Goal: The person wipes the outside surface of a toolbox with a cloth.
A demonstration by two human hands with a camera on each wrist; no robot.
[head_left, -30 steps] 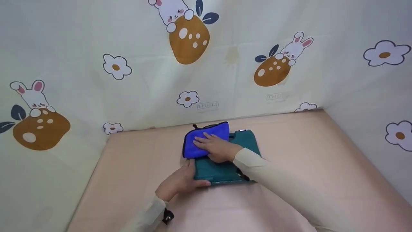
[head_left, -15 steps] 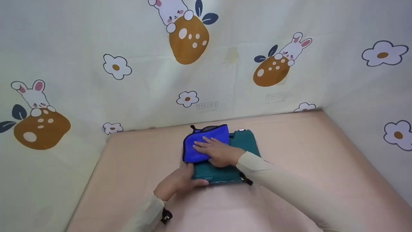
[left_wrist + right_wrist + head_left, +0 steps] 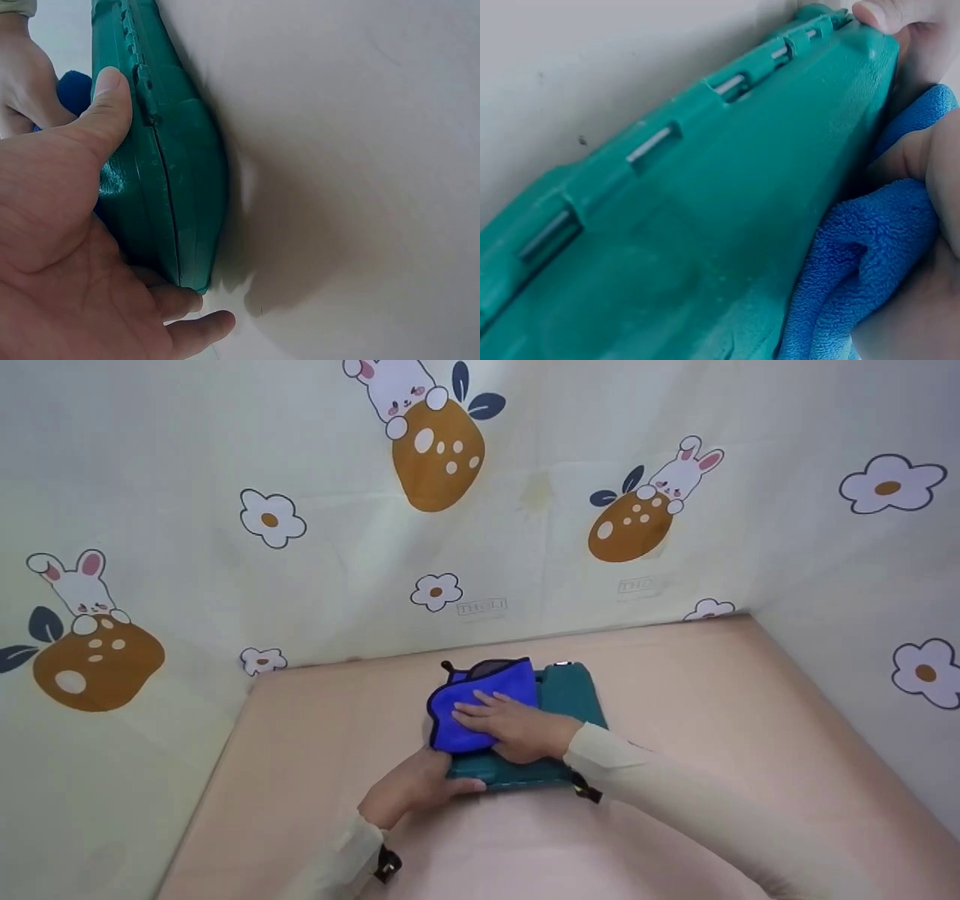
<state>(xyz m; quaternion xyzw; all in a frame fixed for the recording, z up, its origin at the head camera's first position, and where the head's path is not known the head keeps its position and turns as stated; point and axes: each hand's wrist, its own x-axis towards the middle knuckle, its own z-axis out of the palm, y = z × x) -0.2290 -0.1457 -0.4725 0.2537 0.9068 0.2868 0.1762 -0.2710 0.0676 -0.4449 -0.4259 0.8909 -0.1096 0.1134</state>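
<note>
A green hinged plastic case (image 3: 568,690) lies on the table near the back wall. Over its left part is a blue plush cloth (image 3: 444,718) with black edging and a small black loop, its far edge folded up. My right hand (image 3: 517,729) presses the cloth against the lid, fingers spread; in the right wrist view the cloth (image 3: 862,259) bunches beside the thumb. With my left hand (image 3: 415,781) I hold the near left corner of the case, thumb across the hinge side and fingers along the left end. The left wrist view shows the hinge seam of the case (image 3: 142,202) close up.
A pale pink cover (image 3: 315,712) spreads over the table. Cream fabric walls (image 3: 337,570) printed with rabbits and flowers enclose the back and both sides. A black strap end (image 3: 587,789) hangs by the right cuff, and a black clip (image 3: 387,864) by the left.
My right hand has slid the blue cloth down the lid toward me and slightly right, and its far edge has folded more. My left hand stays at the corner of the case.
</note>
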